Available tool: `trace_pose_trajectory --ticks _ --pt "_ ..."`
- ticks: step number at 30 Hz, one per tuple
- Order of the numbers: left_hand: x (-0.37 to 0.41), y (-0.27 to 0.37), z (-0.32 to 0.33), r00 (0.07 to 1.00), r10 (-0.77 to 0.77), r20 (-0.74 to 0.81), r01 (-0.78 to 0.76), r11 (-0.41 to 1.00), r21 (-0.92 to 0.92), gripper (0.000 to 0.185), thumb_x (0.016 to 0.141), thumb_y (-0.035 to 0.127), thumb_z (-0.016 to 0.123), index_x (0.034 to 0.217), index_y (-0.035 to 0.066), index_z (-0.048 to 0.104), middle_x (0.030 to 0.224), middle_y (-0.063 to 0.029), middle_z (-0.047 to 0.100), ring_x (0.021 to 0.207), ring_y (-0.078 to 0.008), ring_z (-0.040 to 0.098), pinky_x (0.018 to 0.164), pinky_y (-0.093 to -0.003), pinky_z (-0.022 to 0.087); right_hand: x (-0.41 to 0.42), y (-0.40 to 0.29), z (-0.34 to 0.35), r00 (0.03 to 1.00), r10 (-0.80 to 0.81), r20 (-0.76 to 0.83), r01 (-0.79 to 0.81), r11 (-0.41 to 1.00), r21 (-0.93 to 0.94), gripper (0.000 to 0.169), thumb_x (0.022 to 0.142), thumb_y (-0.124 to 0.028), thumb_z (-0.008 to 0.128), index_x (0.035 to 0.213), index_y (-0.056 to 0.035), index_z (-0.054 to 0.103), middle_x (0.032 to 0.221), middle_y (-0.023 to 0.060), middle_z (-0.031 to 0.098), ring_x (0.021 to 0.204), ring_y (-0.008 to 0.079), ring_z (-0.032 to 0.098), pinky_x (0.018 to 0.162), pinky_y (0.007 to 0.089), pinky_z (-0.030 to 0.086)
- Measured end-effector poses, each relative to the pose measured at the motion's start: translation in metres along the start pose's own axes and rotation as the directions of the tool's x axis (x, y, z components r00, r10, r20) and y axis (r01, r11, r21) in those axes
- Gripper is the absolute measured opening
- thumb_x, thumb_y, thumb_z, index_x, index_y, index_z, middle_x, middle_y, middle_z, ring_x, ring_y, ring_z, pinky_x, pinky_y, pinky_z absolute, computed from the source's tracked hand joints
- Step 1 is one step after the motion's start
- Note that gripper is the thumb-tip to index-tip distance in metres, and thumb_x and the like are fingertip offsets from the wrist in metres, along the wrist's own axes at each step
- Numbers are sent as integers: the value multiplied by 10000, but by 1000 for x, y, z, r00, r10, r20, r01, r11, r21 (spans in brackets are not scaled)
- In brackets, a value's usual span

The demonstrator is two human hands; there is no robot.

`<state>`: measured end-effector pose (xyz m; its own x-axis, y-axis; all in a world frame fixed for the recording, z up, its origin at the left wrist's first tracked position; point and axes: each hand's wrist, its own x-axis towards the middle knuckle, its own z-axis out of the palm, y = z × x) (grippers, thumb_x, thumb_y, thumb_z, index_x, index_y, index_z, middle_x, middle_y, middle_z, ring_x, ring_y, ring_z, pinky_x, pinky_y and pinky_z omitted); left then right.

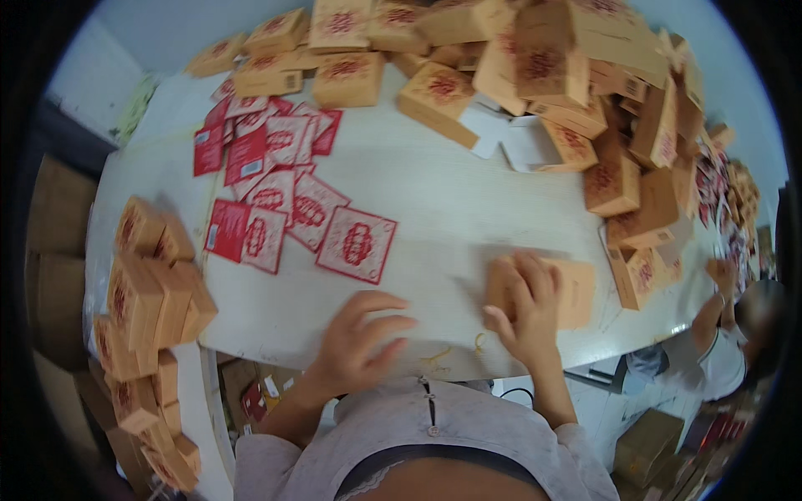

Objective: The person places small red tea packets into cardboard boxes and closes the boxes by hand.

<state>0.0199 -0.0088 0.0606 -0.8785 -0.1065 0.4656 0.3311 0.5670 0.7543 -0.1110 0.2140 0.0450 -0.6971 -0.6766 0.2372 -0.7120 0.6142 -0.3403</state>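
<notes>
Over the front part of the white table (438,188), my left hand (363,341) hovers with its fingers apart and nothing in them. My right hand (529,300) grips a small tan cardboard box (576,294) lying on the table, its fingers across the top and its thumb on the left side. Motion blurs the hand and the box, and the fingers hide part of it. Ahead of my left hand lies a flat red-and-white printed packet (357,244), apart from the fingertips. More such packets (266,194) overlap in a loose pile beyond it.
Tan printed boxes (144,294) are stacked along the left. A large heap of boxes (551,69) runs across the back and right, including one with open flaps (529,144). Yellowish bands (479,344) lie near the front edge. Another person (720,351) sits at the right.
</notes>
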Motion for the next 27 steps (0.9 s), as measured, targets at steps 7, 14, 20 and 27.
trace_pose_trajectory --ticks 7,14,20,27 --pt "-4 -3 12 964 -260 56 218 893 394 656 669 326 735 1238 113 488 1360 -208 302 1246 -400 298 1011 -491 266 109 -67 19 915 -323 241 230 909 347 396 696 -159 659 1072 -65 574 1097 165 562 1023 337 542 829 446 436" --pt "0 -27 17 947 -317 58 249 834 492 669 676 346 721 1255 114 479 1396 -225 265 1270 -415 282 1023 -522 245 234 -112 75 766 -531 363 415 839 353 538 743 -287 683 1206 -91 490 1109 189 534 1037 343 519 830 437 450" --pt "-10 -37 -13 966 -255 32 227 906 356 554 682 242 722 1174 74 531 1335 -201 379 1243 -363 361 1028 -492 267 292 -141 155 931 -214 297 168 970 174 933 582 -555 750 1326 -160 348 1348 210 346 1273 384 307 951 598 312" --pt "-25 -106 -98 725 -550 -414 683 493 539 785 676 374 739 1334 133 385 1403 -263 253 1302 -431 225 1046 -518 214 311 -132 179 925 -151 349 40 951 305 866 587 -399 797 1302 -108 405 1154 171 535 1051 304 532 850 389 458"
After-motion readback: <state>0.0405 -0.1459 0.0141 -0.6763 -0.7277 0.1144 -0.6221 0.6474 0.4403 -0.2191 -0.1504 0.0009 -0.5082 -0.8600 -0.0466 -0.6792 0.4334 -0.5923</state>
